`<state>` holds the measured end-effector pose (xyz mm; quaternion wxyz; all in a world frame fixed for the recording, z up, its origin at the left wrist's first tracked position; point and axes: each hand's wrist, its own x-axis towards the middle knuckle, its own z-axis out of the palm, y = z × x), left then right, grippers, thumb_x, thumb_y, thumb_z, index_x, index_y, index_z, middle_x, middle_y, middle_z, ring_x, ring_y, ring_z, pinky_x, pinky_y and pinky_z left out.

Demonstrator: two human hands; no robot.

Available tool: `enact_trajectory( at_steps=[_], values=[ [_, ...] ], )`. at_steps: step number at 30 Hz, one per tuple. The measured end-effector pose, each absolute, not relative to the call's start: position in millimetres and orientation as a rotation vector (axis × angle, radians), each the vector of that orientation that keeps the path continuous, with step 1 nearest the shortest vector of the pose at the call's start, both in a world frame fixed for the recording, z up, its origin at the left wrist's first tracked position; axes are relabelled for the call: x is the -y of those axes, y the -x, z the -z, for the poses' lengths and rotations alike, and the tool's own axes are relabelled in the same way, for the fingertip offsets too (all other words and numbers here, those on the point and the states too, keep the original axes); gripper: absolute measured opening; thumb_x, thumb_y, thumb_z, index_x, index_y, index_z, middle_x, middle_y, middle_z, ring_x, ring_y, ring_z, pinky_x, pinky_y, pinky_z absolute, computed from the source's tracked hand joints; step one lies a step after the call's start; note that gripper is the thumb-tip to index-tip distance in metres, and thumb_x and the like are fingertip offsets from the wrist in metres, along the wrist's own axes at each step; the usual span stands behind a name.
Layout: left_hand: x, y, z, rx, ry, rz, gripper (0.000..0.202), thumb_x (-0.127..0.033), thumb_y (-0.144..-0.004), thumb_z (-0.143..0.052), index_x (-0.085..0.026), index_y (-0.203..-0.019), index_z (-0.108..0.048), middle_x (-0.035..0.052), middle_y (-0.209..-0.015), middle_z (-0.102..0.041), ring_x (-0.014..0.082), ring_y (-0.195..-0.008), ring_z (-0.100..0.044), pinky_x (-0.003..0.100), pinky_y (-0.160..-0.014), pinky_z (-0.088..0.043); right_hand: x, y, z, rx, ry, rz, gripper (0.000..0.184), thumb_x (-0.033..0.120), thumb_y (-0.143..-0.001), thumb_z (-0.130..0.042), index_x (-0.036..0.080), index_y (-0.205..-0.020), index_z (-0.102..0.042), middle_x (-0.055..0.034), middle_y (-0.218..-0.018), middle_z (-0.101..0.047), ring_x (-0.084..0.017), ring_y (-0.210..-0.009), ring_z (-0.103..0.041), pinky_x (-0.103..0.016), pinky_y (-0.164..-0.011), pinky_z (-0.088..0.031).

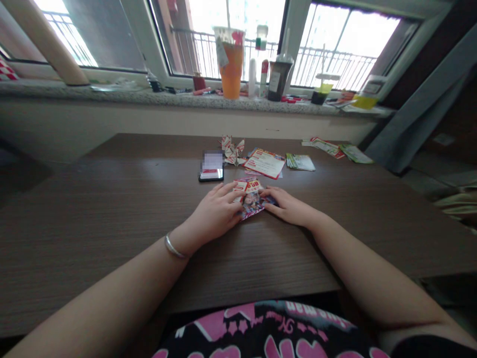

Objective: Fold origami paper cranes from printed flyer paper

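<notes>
A folded colourful printed paper flyer (252,199) lies on the brown table, white and red at its top left and purple along its lower edge. My left hand (220,206) holds its left side, with the fingers laid over the paper and the thumb near the lower edge. At the right side, my right hand (283,204) grips the edge between thumb and fingers; the fingertips partly cover the paper. Just beyond my left hand lies a phone (211,166), its screen lit and partly blurred. Folded paper shapes (233,150) stand beside the phone.
Behind the flyer lies a stack of red-bordered printed sheets (265,163), with green-edged cards (300,162) beside it. More leaflets (328,147) rest at the far right of the table (112,199). The windowsill (179,99) carries an orange drink cup (231,64), a dark cup (279,79) and small bottles.
</notes>
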<state>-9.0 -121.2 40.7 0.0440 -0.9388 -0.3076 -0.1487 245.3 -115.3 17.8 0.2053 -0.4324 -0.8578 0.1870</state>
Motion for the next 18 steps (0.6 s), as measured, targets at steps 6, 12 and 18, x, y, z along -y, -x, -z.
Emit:
enact_trajectory(
  at_steps=[6,12,18],
  values=[
    [121.1,9.7,-39.2,1.029,2.819,0.447,0.024,-0.026,-0.084,-0.059,-0.018,-0.105,-0.067,0.0095,-0.139,-0.052,0.0332,-0.137,-0.036,0.054,-0.113,-0.030,114.4,-246.0,-15.9,2.396,1.215,-0.492,0.053,0.018,-0.083,-0.058,0.019,-0.135,-0.049,-0.0137,-0.139,-0.051,-0.027,-0.131,-0.045,-0.051,-0.110,-0.036],
    [119.7,11.5,-36.8,1.087,2.805,0.457,0.029,-0.029,-0.081,-0.061,-0.015,-0.106,-0.063,0.0119,-0.144,-0.046,0.0326,-0.139,-0.033,0.051,-0.114,-0.030,112.3,-248.5,-13.7,2.450,1.160,-0.498,0.061,0.017,-0.083,-0.058,0.019,-0.142,-0.042,-0.0113,-0.142,-0.049,-0.026,-0.134,-0.042,-0.049,-0.112,-0.034],
    [118.4,16.3,-36.9,1.142,2.710,0.473,0.026,-0.033,-0.084,-0.056,-0.014,-0.100,-0.065,0.0131,-0.141,-0.049,0.0358,-0.137,-0.034,0.053,-0.113,-0.030,110.5,-249.0,-11.5,2.486,1.175,-0.494,0.049,0.016,-0.086,-0.056,0.026,-0.134,-0.053,-0.0065,-0.139,-0.054,-0.027,-0.137,-0.038,-0.052,-0.113,-0.032]
  ],
)
